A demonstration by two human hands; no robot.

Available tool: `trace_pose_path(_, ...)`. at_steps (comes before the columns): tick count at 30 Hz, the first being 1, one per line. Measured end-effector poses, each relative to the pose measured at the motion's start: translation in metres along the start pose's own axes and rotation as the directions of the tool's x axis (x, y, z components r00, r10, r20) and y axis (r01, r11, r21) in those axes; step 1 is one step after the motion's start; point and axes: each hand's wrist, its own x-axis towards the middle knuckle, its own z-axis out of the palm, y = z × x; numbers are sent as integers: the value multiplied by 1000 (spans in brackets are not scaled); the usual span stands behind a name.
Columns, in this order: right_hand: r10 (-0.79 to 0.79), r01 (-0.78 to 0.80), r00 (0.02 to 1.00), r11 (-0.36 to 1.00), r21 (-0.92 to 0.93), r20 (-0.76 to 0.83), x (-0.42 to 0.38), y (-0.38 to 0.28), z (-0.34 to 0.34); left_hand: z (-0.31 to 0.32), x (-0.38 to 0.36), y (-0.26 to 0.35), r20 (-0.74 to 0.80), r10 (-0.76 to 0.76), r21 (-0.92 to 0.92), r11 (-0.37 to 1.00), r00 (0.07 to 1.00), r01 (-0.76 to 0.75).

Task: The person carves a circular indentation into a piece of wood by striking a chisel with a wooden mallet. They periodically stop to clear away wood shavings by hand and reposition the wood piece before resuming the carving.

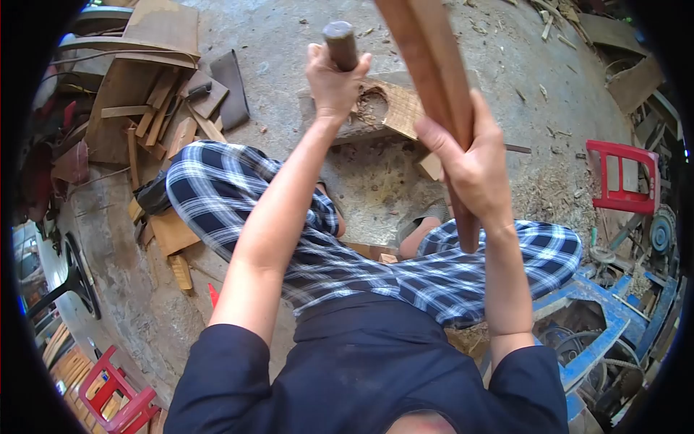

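My left hand (334,92) is wrapped round the thick dark handle of a chisel (340,46), held upright with its worn flat end toward me. The chisel's blade is hidden below the fist. Beneath and beside that hand lies a light wooden block (403,112) with a round hollow holding curled shavings (372,108). My right hand (473,170) grips a long brown wooden mallet (437,61), raised to the right of the block. Its wide upper end runs out of view at the top, and its narrow end points down toward my knee.
Wood offcuts (163,101) are heaped at the left. A red plastic stool (623,177) stands at the right, above a blue metal frame (603,336). Another red stool (116,394) is at lower left. Shavings litter the concrete floor (282,43). A thin rod (518,149) lies right of the block.
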Motion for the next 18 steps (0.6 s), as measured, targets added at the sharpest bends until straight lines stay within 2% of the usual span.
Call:
trace_pose_path(1, -123, 125, 992, 991, 45, -39, 7, -8, 2, 2, -2, 2, -3, 25, -31, 999, 1000, -25)
trace_pose_path(3, -280, 289, 954, 954, 77, -105, 21, -30, 4, 3, -5, 0, -1, 62, 47, 997, 998, -62)
trace_pose_path(4, -313, 316, 943, 949, 7, -113, 25, -38, 4, 4, -6, 0, -10, 85, 61, 995, 996, -84)
trace_pose_path(5, -316, 319, 942, 948, 6, -116, 29, -38, 7, 4, -7, 0, -18, 107, 71, 992, 994, -106)
trace_pose_path(7, -247, 245, 969, 953, -177, 12, 38, -31, 13, 4, -10, -1, -22, 126, 54, 991, 992, -125)
trace_pose_path(9, -151, 209, 975, 866, -454, 161, 47, -10, 19, 4, -11, -5, -23, 144, 40, 989, 989, -143)
trace_pose_path(11, -310, 333, 943, 862, -383, 121, 46, -2, 18, 5, -11, -11, -60, 77, -124, 989, 995, -84)
trace_pose_path(12, -296, 323, 946, 865, -383, 130, 42, -8, 17, 4, -10, -17, -82, 87, -156, 983, 993, -99)
trace_pose_path(14, -380, 375, 925, 903, -211, 15, 40, -32, 16, 5, -9, -20, -86, 77, -175, 980, 993, -91)
trace_pose_path(15, -378, 372, 926, 903, -215, 15, 40, -34, 18, 4, -7, -20, -99, 83, -190, 977, 992, -101)
trace_pose_path(16, -382, 375, 924, 911, -169, -8, 40, -37, 20, -3, -8, -20, -48, 235, 140, 964, 971, -227)
trace_pose_path(17, -386, 380, 922, 917, -122, -32, 39, -40, 22, -5, -8, -18, -46, 240, 137, 963, 970, -232)
trace_pose_path(18, -306, 309, 951, 937, -166, 45, 42, -31, 26, -3, -9, -20, -66, 172, 34, 985, 983, -170)
